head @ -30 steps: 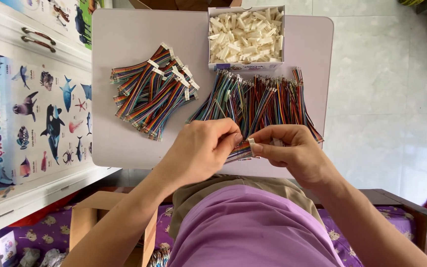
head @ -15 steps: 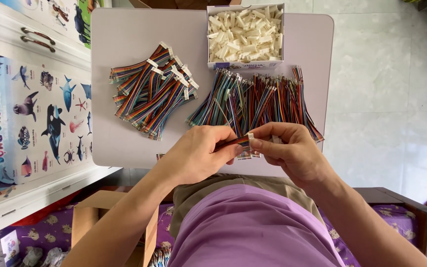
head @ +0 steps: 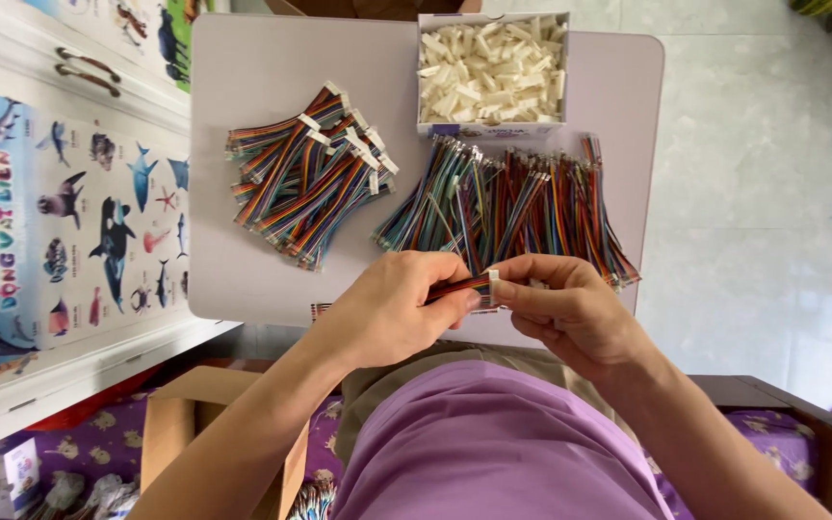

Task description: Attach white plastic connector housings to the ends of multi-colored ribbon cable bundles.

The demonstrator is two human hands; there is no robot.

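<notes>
Pale lilac folding table (head: 252, 87) over a grey tiled floor (head: 763, 193) is our whole workspace, with a sea-animal poster (head: 60, 221) on the cabinet off at 9 o'clock. We've got both hands together at about 6 o'clock of the tabletop: our left hand (head: 392, 313) is curled shut around a short rainbow ribbon cable (head: 456, 286), and our right hand (head: 570, 313) is pinching a small white plastic connector housing (head: 494, 282) right at the cable's end, fingers closed on it. Can't tell from this angle whether the terminals are seated in it or not. At 12 o'clock sits the box of loose white housings (head: 491, 69), at 10 o'clock the pile of cables with housings already on (head: 305, 173), and just above our hands the spread of bare-ended cables (head: 522, 207). Handling-wise, we'd say this stuff is featherlight and floppy, so the wires bend wherever you don't support them. Best grip looks like close behind the metal tips with one hand, housing by its flat sides with the other. Those crimped ends probably bend easily, so go gentle.
</notes>
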